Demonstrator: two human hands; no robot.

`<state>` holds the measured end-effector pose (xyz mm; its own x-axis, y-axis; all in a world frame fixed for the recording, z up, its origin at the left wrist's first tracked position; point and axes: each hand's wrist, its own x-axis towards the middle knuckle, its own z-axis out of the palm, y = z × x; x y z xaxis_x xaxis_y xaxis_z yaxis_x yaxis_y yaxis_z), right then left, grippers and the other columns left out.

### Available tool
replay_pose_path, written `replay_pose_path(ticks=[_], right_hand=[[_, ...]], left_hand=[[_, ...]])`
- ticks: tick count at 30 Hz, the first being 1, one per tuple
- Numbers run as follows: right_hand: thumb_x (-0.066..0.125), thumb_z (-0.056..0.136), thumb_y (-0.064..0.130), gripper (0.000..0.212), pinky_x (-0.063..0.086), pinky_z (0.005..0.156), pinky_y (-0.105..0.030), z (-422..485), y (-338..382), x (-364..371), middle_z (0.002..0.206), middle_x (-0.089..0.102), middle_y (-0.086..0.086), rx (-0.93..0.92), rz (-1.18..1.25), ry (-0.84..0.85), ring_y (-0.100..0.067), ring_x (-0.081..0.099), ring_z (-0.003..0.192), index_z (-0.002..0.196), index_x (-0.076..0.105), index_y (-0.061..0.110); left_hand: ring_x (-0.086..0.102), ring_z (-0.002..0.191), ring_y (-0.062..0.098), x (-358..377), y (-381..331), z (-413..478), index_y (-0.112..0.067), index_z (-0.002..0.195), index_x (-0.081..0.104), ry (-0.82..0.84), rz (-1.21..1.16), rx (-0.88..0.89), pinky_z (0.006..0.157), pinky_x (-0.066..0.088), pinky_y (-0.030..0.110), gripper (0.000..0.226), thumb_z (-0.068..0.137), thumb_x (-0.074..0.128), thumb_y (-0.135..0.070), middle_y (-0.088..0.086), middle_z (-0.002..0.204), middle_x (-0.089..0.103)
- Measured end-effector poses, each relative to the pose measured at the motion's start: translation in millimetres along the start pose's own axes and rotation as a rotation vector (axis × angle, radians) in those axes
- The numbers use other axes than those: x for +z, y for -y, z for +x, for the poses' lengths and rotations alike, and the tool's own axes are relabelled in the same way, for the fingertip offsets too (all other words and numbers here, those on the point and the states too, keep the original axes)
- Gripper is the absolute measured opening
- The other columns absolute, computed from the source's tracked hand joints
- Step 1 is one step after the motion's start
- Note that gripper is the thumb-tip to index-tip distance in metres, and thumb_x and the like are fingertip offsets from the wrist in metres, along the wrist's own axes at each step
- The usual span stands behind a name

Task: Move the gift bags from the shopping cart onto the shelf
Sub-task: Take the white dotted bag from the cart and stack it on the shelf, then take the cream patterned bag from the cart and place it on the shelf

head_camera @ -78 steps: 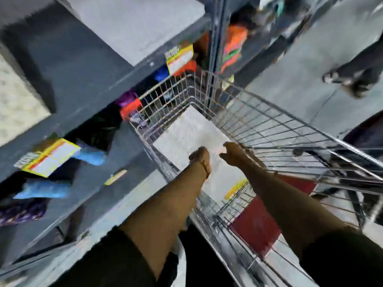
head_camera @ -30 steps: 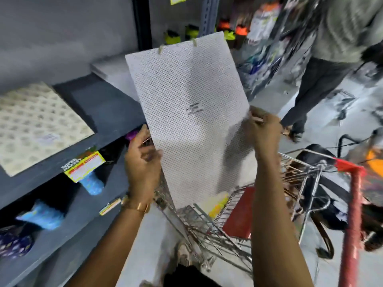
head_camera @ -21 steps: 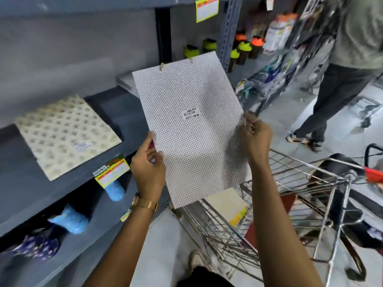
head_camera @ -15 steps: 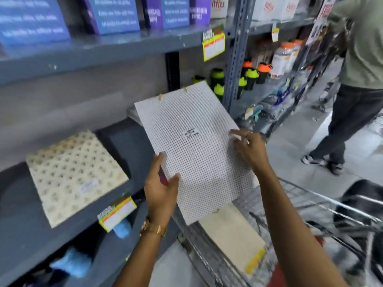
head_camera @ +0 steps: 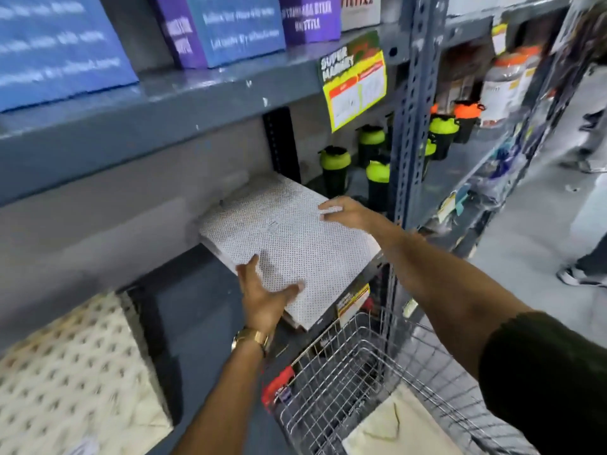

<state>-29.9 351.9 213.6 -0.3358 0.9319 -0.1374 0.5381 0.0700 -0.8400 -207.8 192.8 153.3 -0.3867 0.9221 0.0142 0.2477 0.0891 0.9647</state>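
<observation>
A white dotted gift bag (head_camera: 285,238) lies flat on top of a stack of similar bags on the grey shelf (head_camera: 197,307), its near corner overhanging the shelf's front edge. My left hand (head_camera: 262,300) grips that near-left corner, thumb on top. My right hand (head_camera: 351,213) rests with flat, spread fingers on the bag's far right edge. Below, the wire shopping cart (head_camera: 345,372) holds a cream gift bag (head_camera: 404,428) lying flat inside.
A cream patterned bag (head_camera: 72,372) lies on the same shelf to the left. Green-lidded shaker bottles (head_camera: 335,169) stand behind the stack. A steel upright (head_camera: 410,126) and a yellow price tag (head_camera: 356,87) are to the right. Another person's legs (head_camera: 588,257) are in the aisle.
The white bag went from being held tilted in the air in both hands to lying flat on the shelf stack. My right hand shifted from gripping its edge to resting on top.
</observation>
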Motion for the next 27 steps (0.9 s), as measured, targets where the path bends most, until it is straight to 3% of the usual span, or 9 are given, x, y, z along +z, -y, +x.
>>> replay_pose_path(ticks=[5, 8, 10, 12, 16, 20, 23, 25, 27], right_hand=[[0.066, 0.086, 0.026, 0.057, 0.045, 0.093, -0.027, 42.9, -37.4, 22.0, 0.147, 0.042, -0.009, 0.041, -0.178, 0.021, -0.026, 0.046, 0.132, 0.137, 0.045, 0.012], [0.06, 0.084, 0.05, 0.069, 0.023, 0.119, -0.041, 47.2, -50.1, 25.2, 0.157, 0.027, -0.006, -0.022, -0.41, 0.075, -0.029, 0.023, 0.145, 0.143, 0.037, 0.024], [0.048, 0.086, 0.059, 0.073, 0.001, 0.122, -0.05, 40.3, -47.3, 24.5, 0.161, 0.01, -0.007, -0.038, -0.576, 0.047, -0.029, -0.002, 0.149, 0.147, 0.027, 0.026], [0.041, 0.09, 0.057, 0.071, -0.007, 0.12, -0.052, 16.9, -40.3, 26.4, 0.162, 0.001, -0.009, -0.103, -0.591, -0.066, -0.029, -0.012, 0.148, 0.149, 0.021, 0.022], [0.046, 0.094, 0.043, 0.06, 0.004, 0.12, -0.045, -98.9, -55.6, 52.7, 0.161, 0.013, -0.009, -0.255, -0.247, -0.375, -0.027, -0.001, 0.149, 0.147, 0.03, 0.02], [0.048, 0.095, 0.036, 0.05, 0.019, 0.119, -0.042, -226.0, -125.6, 94.2, 0.154, 0.032, -0.013, -0.064, -0.117, -0.443, -0.028, 0.021, 0.145, 0.14, 0.042, 0.016], [0.045, 0.094, 0.034, 0.048, 0.031, 0.112, -0.041, -289.4, -198.5, 118.3, 0.144, 0.046, -0.017, 0.188, -0.058, -0.431, -0.032, 0.039, 0.136, 0.135, 0.047, 0.008], [0.048, 0.095, 0.029, 0.046, 0.035, 0.107, -0.04, -308.5, -230.4, 127.1, 0.139, 0.05, -0.021, 0.328, -0.045, -0.378, -0.034, 0.045, 0.13, 0.134, 0.047, 0.003], [0.05, 0.095, 0.022, 0.046, 0.036, 0.105, -0.041, -322.7, -271.8, 131.8, 0.136, 0.051, -0.026, 0.477, -0.061, -0.325, -0.037, 0.046, 0.128, 0.132, 0.046, -0.004]], left_hand=[[0.016, 0.148, 0.021, -3.2, 27.4, 32.8, -0.018, 0.153, 0.013, 0.041, 0.09, -0.056, 0.122, 0.021, 0.04, 0.121, 0.059, 0.09, -0.026, 0.003, 0.162, 0.009], [0.014, 0.149, 0.022, -6.0, 30.7, 33.9, -0.02, 0.153, 0.007, 0.065, 0.108, -0.077, 0.121, 0.021, 0.045, 0.124, 0.06, 0.088, -0.033, 0.004, 0.163, 0.009], [0.004, 0.151, 0.022, -5.1, 25.7, 26.2, -0.015, 0.154, 0.003, 0.044, 0.173, -0.074, 0.124, 0.012, 0.044, 0.118, 0.069, 0.082, -0.037, 0.006, 0.163, 0.001], [-0.007, 0.151, 0.021, -3.7, 13.2, 6.6, -0.01, 0.154, 0.001, -0.008, 0.271, -0.002, 0.124, 0.001, 0.044, 0.105, 0.081, 0.07, -0.042, 0.008, 0.163, -0.006], [-0.007, 0.151, 0.018, 7.4, -4.2, -62.8, -0.006, 0.153, 0.004, -0.072, 0.329, 0.166, 0.124, 0.001, 0.045, 0.088, 0.09, 0.053, -0.043, 0.008, 0.163, -0.003], [0.003, 0.148, 0.017, 41.0, 13.0, -147.7, 0.001, 0.151, 0.012, -0.043, 0.3, 0.257, 0.123, 0.004, 0.035, 0.083, 0.085, 0.053, -0.031, 0.016, 0.161, 0.007], [0.007, 0.15, 0.025, 87.6, 43.4, -203.2, 0.002, 0.151, 0.011, 0.158, 0.278, 0.07, 0.122, 0.008, 0.031, 0.079, 0.089, 0.055, -0.021, 0.016, 0.161, 0.007], [0.004, 0.151, 0.025, 111.5, 61.8, -220.7, -0.002, 0.152, 0.006, 0.321, 0.253, -0.252, 0.123, 0.006, 0.035, 0.081, 0.091, 0.054, -0.023, 0.012, 0.162, 0.001], [0.003, 0.151, 0.028, 142.4, 89.8, -235.9, 0.0, 0.152, 0.003, 0.453, 0.374, -0.537, 0.123, 0.006, 0.042, 0.095, 0.077, 0.044, -0.041, 0.016, 0.162, -0.001]])
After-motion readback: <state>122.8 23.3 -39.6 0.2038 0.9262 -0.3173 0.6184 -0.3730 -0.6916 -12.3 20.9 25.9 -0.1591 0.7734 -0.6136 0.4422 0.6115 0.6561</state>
